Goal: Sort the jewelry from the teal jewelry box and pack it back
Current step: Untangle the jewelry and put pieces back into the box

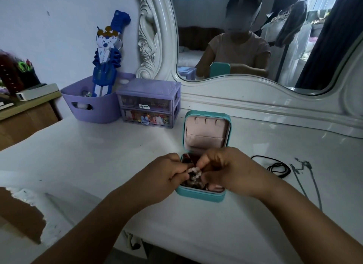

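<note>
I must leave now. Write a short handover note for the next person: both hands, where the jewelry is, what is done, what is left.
Left hand and right hand: both pinch a pale bead bracelet over the open teal jewelry box.
Done: a black cord necklace and a silver chain lie on the white table, right of the box.
Left: more jewelry sits in the box; take it out, sort, repack.

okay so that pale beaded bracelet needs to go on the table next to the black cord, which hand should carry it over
Probably the right hand. It already pinches the pale beaded bracelet above the open teal jewelry box, and the coiled black cord lies on the white table on its side. The left hand would cross over.
</note>
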